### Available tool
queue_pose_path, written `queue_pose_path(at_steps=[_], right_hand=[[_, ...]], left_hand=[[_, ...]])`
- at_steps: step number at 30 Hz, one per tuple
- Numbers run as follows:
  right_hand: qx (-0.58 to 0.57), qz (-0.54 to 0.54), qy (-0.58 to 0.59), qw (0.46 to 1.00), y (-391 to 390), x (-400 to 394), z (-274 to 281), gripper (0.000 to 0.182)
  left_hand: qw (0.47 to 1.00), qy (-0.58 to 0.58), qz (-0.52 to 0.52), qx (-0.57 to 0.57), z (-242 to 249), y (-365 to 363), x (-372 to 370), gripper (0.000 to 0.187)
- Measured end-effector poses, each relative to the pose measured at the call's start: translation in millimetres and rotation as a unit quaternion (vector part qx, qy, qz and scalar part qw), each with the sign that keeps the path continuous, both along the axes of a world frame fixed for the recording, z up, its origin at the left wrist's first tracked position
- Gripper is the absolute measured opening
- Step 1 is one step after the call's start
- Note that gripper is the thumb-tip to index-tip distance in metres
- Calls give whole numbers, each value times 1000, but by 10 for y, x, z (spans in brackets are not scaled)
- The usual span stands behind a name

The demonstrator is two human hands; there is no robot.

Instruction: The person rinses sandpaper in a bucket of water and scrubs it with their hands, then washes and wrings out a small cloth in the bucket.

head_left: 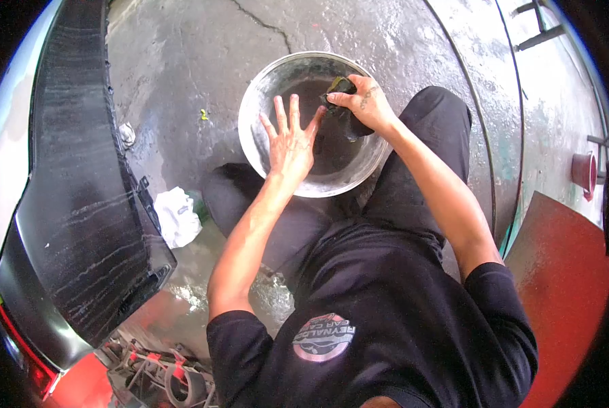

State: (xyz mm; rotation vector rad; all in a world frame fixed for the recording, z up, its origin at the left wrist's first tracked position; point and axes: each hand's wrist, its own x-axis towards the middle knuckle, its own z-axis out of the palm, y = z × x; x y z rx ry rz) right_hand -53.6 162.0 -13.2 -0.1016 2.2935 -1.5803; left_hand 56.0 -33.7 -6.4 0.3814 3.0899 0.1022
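Note:
A round metal basin [253,139] with murky liquid in it stands on the floor between my knees. My left hand [291,143] is over the basin's left part, fingers spread and nothing held. Over the right side of the basin, my right hand [364,102] pinches a dark, wet cloth-like piece [342,87] with a yellowish edge. Dark material hangs below my right fingers, partly hidden by the hand. My left thumb is close to this piece; whether they touch I cannot tell.
A black car panel [80,190] fills the left side. Crumpled white cloth [177,217] lies beside it. Two dark hoses [478,102] cross the floor at the right, near a red panel [556,292] and a reddish pot [583,173]. Car parts [162,377] lie lower left.

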Motion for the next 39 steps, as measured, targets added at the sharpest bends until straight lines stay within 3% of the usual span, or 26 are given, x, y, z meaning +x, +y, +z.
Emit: queue_pose_path(at_steps=[3, 4, 7, 10, 11, 14, 15, 18, 19, 21, 22, 23, 26, 27, 30, 35, 38, 39], right_hand=[[-12, -3, -26, 1000, -88, 86, -274, 64], [46, 27, -36, 998, -91, 104, -233, 70], [67, 35, -39, 996, -266, 223, -305, 42], [-3, -37, -135, 990, -394, 484, -352, 43], [-4, 8, -153, 988, -342, 411, -412, 50], [54, 79, -159, 983, -239, 163, -471, 85], [107, 116, -166, 973, -232, 59, -337, 83], [187, 57, 5, 981, -308, 76, -246, 63], [112, 28, -21, 993, -295, 59, -182, 60], [-40, -26, -75, 996, -238, 17, -96, 52], [-185, -46, -145, 971, -193, -4, -69, 42], [-184, -41, -140, 972, -120, -2, -35, 39], [-125, -25, -45, 991, 11, 108, 93, 32], [-205, -33, -95, 974, 19, 156, 161, 32], [-300, -71, -134, 942, -21, 219, 224, 32], [-206, -28, -47, 977, -362, 338, 82, 33], [-81, 49, 5, 995, -279, 359, 197, 40], [-59, 41, 11, 997, -231, 328, 162, 42]], left_hand=[[998, -6, -12, -66, 62, 71, -49, 55], [995, -21, -19, -99, 96, 98, -67, 55], [980, -44, -42, -188, 154, 123, -53, 51], [965, -17, -74, -251, 172, 94, -38, 45], [976, 29, -74, -200, -11, 45, -40, 37], [960, -110, -86, -243, 245, 170, -83, 34], [966, -73, -96, -230, 183, 151, -69, 35], [984, -10, -67, -162, 92, 103, -65, 33], [987, -47, -43, -150, 157, 101, -70, 42], [997, 4, -20, -72, 149, 40, -30, 52], [999, 28, -8, -33, 147, 12, -7, 57], [999, 16, 0, -39, 150, 8, 3, 74], [989, -9, 25, 143, 135, 30, -8, 83], [979, -36, 43, 196, 171, 30, -13, 87], [927, -77, 28, 365, 74, -15, -82, 88], [940, -35, 13, 339, -94, -40, -90, 77], [943, -61, 19, 328, -36, -24, -63, 74], [947, -56, 15, 315, -17, 12, -92, 64]])
